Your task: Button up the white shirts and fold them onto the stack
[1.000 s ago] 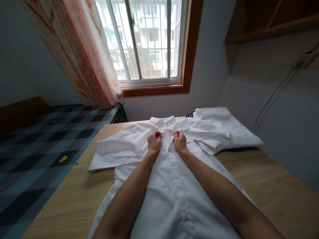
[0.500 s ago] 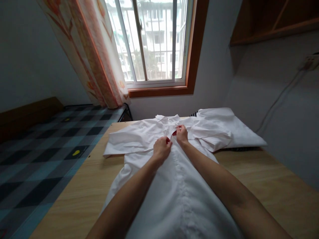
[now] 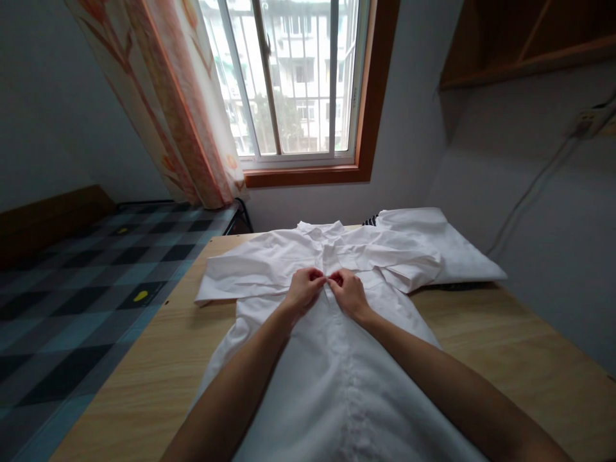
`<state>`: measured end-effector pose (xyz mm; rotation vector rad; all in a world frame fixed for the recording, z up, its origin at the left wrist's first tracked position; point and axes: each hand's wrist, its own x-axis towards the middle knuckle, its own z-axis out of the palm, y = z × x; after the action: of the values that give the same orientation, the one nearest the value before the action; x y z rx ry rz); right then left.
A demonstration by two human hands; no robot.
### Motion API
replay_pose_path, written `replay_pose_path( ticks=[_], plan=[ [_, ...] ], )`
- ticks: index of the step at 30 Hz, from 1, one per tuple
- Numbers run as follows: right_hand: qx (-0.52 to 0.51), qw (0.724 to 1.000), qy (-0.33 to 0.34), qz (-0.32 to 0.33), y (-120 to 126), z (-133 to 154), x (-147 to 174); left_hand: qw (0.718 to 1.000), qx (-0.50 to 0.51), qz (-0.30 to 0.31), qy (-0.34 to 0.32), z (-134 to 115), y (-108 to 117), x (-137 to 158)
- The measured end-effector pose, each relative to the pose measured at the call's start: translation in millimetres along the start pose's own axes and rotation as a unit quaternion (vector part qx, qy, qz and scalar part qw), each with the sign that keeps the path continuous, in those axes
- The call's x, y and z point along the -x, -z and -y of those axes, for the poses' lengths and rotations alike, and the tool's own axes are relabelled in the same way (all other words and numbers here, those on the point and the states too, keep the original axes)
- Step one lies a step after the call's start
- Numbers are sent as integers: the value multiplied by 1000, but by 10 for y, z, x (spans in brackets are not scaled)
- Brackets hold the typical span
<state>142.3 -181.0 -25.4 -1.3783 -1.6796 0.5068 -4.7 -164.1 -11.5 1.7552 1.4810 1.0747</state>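
Both hands (image 3: pixel 306 286) (image 3: pixel 347 293) pinch the white shirt (image 3: pixel 298 372) — close together, below its collar (image 3: pixel 317 232).

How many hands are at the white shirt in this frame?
2: the left hand and right hand, fingertips close together on the front of the white shirt, below its collar.

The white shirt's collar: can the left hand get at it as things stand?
Probably yes: only cloth of the white shirt lies between the left hand and the collar, though that hand's fingers seem to be pinching the shirt's front.
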Motion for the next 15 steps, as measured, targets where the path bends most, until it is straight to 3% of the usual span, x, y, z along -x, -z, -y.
replay_pose_path(
  ticks=[15],
  plan=[
    [-5,999,12,38,12,-22,14,988,106,98,60,-113,94,15]
  ],
)
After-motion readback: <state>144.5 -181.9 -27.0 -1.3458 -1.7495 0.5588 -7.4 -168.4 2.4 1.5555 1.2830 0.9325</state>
